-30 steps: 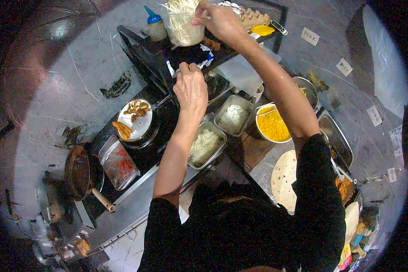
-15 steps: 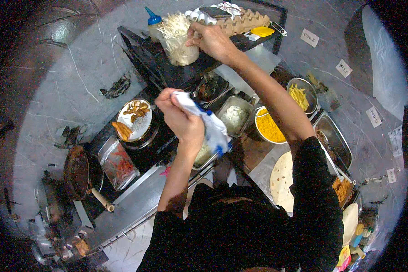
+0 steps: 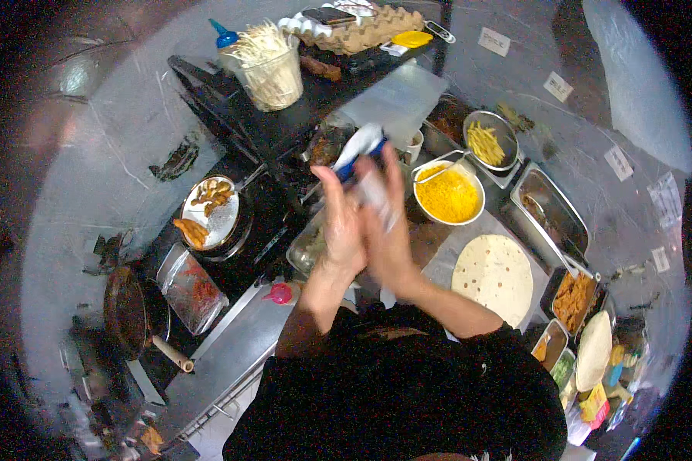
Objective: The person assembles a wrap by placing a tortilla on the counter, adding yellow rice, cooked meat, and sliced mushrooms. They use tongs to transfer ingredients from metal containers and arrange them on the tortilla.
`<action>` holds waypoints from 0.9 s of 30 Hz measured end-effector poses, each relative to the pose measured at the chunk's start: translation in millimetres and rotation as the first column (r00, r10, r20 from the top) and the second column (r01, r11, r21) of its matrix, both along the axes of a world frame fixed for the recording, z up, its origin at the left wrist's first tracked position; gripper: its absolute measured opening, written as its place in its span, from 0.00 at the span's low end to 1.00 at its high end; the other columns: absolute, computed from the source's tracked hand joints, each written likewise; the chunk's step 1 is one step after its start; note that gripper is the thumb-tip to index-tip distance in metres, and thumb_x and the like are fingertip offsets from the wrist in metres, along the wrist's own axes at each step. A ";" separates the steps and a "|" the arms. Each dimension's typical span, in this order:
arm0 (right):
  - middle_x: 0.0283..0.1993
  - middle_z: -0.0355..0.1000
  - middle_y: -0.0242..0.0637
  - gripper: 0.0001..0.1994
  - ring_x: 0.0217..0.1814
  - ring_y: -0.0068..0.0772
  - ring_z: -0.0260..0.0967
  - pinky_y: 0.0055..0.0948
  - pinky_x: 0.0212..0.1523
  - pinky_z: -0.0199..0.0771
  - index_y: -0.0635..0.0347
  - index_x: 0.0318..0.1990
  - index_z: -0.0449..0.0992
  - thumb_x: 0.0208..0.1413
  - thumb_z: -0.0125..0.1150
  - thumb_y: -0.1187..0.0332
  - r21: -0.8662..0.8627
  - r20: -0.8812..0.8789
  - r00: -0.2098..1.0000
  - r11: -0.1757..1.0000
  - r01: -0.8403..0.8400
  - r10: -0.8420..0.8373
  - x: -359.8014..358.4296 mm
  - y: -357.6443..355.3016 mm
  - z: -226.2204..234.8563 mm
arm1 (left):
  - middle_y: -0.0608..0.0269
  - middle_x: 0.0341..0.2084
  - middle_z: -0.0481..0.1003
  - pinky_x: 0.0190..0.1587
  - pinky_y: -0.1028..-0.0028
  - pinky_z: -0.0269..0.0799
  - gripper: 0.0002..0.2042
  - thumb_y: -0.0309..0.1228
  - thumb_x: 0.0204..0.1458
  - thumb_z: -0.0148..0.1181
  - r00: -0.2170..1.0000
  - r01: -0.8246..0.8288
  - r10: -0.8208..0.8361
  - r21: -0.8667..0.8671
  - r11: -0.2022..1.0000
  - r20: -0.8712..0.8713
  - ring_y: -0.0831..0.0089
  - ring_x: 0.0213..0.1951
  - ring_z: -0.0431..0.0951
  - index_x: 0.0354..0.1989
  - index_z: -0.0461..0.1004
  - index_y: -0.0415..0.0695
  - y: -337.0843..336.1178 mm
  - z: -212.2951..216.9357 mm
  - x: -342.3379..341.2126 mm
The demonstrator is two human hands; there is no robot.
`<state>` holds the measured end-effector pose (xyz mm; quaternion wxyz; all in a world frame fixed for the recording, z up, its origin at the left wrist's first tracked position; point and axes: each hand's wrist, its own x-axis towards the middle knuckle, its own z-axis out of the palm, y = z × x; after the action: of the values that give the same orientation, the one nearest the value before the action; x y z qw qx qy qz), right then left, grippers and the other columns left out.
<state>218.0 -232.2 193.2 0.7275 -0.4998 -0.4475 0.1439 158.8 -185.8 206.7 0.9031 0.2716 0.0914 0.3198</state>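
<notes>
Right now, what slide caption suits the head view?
Both hands meet at a blue-and-white cloth, a frying pan to their left, a flatbread to their right.

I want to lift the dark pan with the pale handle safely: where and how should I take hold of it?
Probably by the pale handle, around its middle, coming from the person's side, the lower right of the picture. It is a straight, slim bar slanting from the dark pan toward the person, and nothing lies over it.
</notes>
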 end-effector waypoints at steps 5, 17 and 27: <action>0.57 0.67 0.34 0.25 0.61 0.33 0.62 0.38 0.60 0.64 0.52 0.60 0.64 0.64 0.41 0.46 0.376 -0.760 0.314 0.779 -0.501 0.569 61.1 -24.5 -15.5 | 0.49 0.70 0.44 0.71 0.61 0.42 0.34 0.35 0.55 0.50 0.856 0.240 -0.139 -0.144 0.960 0.498 0.54 0.71 0.43 0.68 0.46 0.36 -45.2 11.3 19.3; 0.61 0.64 0.39 0.33 0.64 0.38 0.60 0.40 0.65 0.58 0.56 0.63 0.61 0.62 0.42 0.40 0.089 -0.811 0.452 0.843 -0.531 0.370 53.4 -121.5 -15.5 | 0.42 0.68 0.49 0.68 0.48 0.31 0.34 0.39 0.55 0.53 0.554 0.155 0.833 0.981 -0.114 0.009 0.45 0.70 0.40 0.68 0.50 0.37 -116.0 -30.2 35.9; 0.64 0.64 0.45 0.29 0.65 0.42 0.62 0.37 0.62 0.61 0.53 0.66 0.60 0.63 0.47 0.47 -0.628 -0.195 0.374 0.178 -0.757 0.907 0.6 -166.8 -62.7 | 0.46 0.37 0.75 0.40 0.61 0.68 0.21 0.45 0.62 0.48 -0.054 -0.310 0.778 0.751 0.583 -0.626 0.55 0.37 0.74 0.47 0.72 0.37 -166.9 -168.1 -130.4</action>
<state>218.6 -399.0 130.5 0.2569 -0.3926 -0.6471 0.6009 28.4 -352.7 38.7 0.3558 0.5093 0.6489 0.4394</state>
